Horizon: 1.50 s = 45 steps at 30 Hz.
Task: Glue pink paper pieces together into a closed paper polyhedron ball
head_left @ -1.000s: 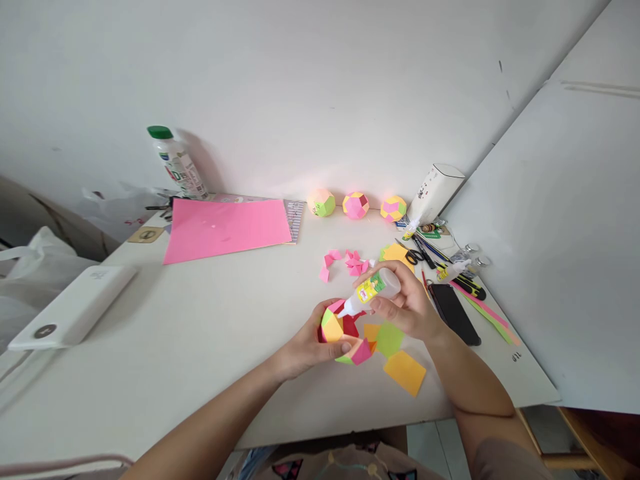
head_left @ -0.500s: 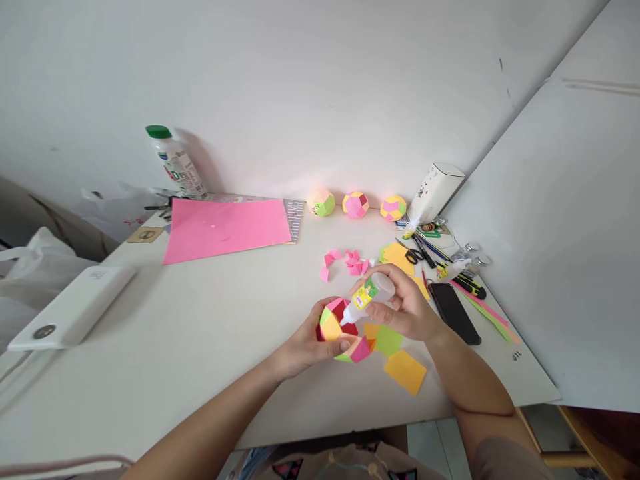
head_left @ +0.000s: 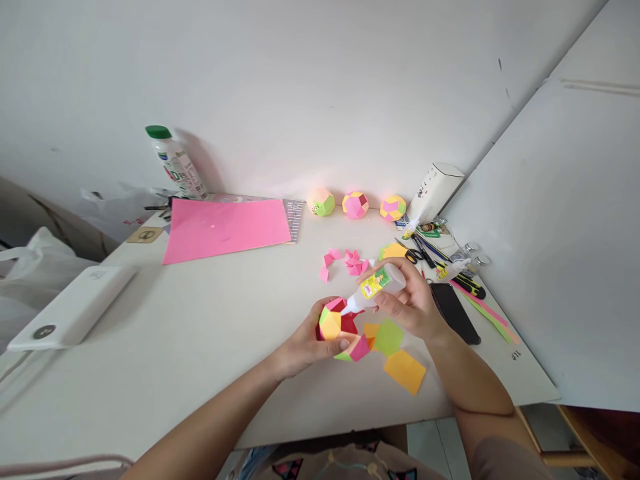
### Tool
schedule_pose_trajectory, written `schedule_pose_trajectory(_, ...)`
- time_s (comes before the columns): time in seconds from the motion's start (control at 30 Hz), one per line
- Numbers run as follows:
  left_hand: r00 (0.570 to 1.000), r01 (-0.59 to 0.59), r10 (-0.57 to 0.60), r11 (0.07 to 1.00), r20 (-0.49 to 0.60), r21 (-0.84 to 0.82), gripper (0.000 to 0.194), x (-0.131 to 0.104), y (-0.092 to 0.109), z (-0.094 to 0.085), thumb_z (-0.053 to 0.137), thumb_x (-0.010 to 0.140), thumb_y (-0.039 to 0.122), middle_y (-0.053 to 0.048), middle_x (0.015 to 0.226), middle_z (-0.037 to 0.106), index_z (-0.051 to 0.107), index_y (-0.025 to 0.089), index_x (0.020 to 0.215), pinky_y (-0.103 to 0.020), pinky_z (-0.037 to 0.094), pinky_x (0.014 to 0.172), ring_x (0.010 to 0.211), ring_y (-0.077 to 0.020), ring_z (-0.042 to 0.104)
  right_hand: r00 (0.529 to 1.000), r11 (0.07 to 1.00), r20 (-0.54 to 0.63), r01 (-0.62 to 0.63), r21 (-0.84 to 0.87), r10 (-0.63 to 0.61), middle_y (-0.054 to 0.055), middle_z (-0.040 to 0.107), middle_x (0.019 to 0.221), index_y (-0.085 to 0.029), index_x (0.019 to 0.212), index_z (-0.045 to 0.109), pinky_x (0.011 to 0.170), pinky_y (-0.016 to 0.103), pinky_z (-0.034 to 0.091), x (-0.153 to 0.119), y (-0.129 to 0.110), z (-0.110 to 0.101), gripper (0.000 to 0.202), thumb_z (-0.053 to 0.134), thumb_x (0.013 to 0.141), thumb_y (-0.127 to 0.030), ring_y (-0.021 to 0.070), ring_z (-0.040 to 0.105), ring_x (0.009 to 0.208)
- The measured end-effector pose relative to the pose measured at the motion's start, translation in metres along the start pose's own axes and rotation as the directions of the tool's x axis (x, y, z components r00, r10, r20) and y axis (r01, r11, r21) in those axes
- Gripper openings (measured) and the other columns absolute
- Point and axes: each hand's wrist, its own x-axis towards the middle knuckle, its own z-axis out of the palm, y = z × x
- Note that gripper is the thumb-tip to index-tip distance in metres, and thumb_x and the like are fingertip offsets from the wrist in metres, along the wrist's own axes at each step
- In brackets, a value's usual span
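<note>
My left hand [head_left: 313, 341] grips a partly built paper ball [head_left: 330, 325] of pink, orange, green and peach facets, its open side facing right. My right hand [head_left: 407, 300] is closed around a clear glue bottle [head_left: 376, 287] with a yellow and green label. The bottle tilts down to the left, its white nozzle at the edge of the ball's opening; whether it touches the paper I cannot tell. Just right of the ball lie a green paper piece [head_left: 389, 338] and an orange paper piece [head_left: 406, 372]. Small folded pink pieces [head_left: 355, 263] lie beyond my hands.
Three finished paper balls [head_left: 355, 205] line the wall. Scissors [head_left: 414, 255], a black phone [head_left: 454, 313] and a cutter [head_left: 469, 287] lie to the right. Pink sheets [head_left: 230, 230], a green-capped bottle [head_left: 180, 167] and a white power bank [head_left: 73, 307] are on the left.
The glue bottle in my right hand has tipped lower toward horizontal and shifted right and slightly up, its nozzle moving to a higher spot on the opening's edge. My left hand stays with the ball.
</note>
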Motion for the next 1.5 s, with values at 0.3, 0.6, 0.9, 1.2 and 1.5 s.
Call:
schedule_pose_trajectory(0.3,1.000,-0.008,0.008,1.000,0.017,-0.013,0.072,-0.0007,0.0014,0.0016,0.075,0.074,0.037,-0.009,0.119,0.053,0.031,0.025,0.130,-0.038,0.048,0.082,0.102,-0.0235,0.056,0.993,0.993,-0.042,0.115,0.012,-0.114,0.007,0.063,0.095,-0.022,0.101,0.049,0.062,0.031,0.053,0.0017,-0.0009,0.0001,0.029,0.066,0.082,-0.036,0.0202,0.061,0.088)
schedule_pose_trajectory(0.6,1.000,-0.006,0.006,1.000,0.001,0.017,0.074,0.0003,0.0011,0.0008,0.075,0.073,0.039,-0.008,0.114,0.055,0.031,0.023,0.131,-0.037,0.047,0.081,0.101,-0.0234,0.056,0.997,1.000,0.071,0.009,0.009,-0.009,0.006,0.058,0.095,-0.022,0.099,0.049,0.063,0.028,0.053,0.0013,0.0010,0.0052,0.033,0.069,0.078,-0.038,0.0175,0.060,0.083)
schedule_pose_trajectory(0.9,1.000,-0.010,0.010,1.000,0.002,-0.017,0.073,-0.0005,0.0036,0.0018,0.075,0.072,0.037,-0.009,0.121,0.053,0.033,0.024,0.130,-0.037,0.047,0.084,0.105,-0.0242,0.055,0.997,1.000,0.075,-0.012,0.000,0.012,0.004,0.056,0.089,-0.021,0.097,0.050,0.067,0.030,0.053,0.0022,-0.0005,0.0042,0.032,0.069,0.078,-0.039,0.0172,0.059,0.081)
schedule_pose_trajectory(1.2,1.000,-0.003,0.003,1.000,0.001,0.006,0.074,0.0003,0.0033,0.0019,0.075,0.072,0.038,-0.009,0.119,0.054,0.031,0.023,0.130,-0.037,0.047,0.083,0.104,-0.0238,0.055,0.998,0.999,0.058,-0.031,-0.004,0.032,0.004,0.056,0.090,-0.022,0.098,0.050,0.064,0.028,0.053,0.0027,0.0014,0.0033,0.032,0.069,0.078,-0.038,0.0179,0.059,0.084)
schedule_pose_trajectory(1.5,1.000,0.008,-0.008,1.000,-0.017,0.002,0.075,-0.0003,0.0037,0.0017,0.076,0.070,0.040,-0.008,0.115,0.055,0.034,0.024,0.129,-0.038,0.047,0.080,0.099,-0.0234,0.056,0.999,1.000,0.041,-0.025,0.013,0.025,0.004,0.056,0.094,-0.022,0.100,0.049,0.067,0.029,0.053,0.0023,0.0044,0.0030,0.033,0.069,0.079,-0.039,0.0165,0.059,0.081)
